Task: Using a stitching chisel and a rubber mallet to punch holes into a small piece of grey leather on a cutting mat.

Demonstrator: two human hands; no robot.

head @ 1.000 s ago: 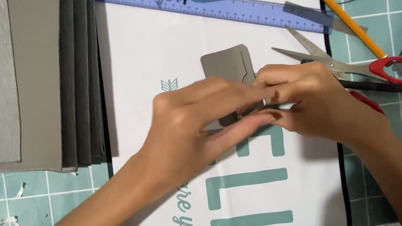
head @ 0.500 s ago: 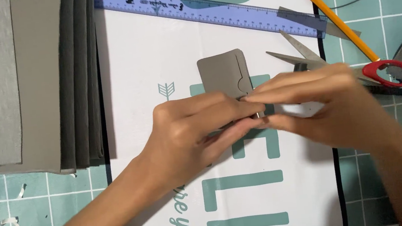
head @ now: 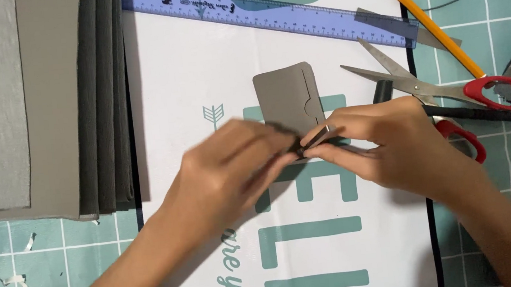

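Shifted lower, both hands pinch the grey card's bottom edge between them.

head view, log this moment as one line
left hand: blurred, fingertips on small grey strip | right hand: pinching same strip | grey card piece: flat behind | scissors: open, right

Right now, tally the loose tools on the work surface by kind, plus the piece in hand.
Blue ruler: 1
Orange pencil: 1
Red-handled scissors: 1
Grey card piece, pinched at its lower edge by left hand and right hand: 1
Total: 4
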